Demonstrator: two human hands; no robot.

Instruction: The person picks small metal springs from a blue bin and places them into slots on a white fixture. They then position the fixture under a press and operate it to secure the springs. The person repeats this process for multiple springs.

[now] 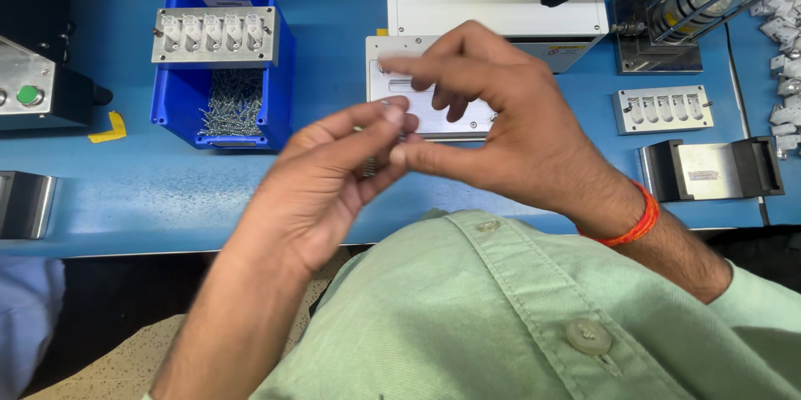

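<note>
The left hand (334,171) and right hand (501,129) meet above the blue counter (125,191), fingertips pinched together on a small bunch of screws (373,162); the picture is blurred there, so how many there are and which hand carries most of them cannot be told. The left hand cups from below with its fingers curled narrow, while the right pinches from above, its other fingers fanned wide. By the look of it the step in hand is sorting or picking single screws out of the bunch, and any next move would call for a fine fingertip grip so nothing drops. Beyond the left hand stands a blue bin (179,100) with loose screws in its bottom and a grey slotted jig (214,35) resting across its rim. Just behind the fingertips lies a pale metal plate (434,108) before a white machine base (496,4). Beyond the right wrist sit a second jig (663,108) and a black-ended holder (712,169) bearing a small pale label. Yellow corner marks (111,127) are stuck to the counter far left of the hands, near a green button (29,95)
</note>
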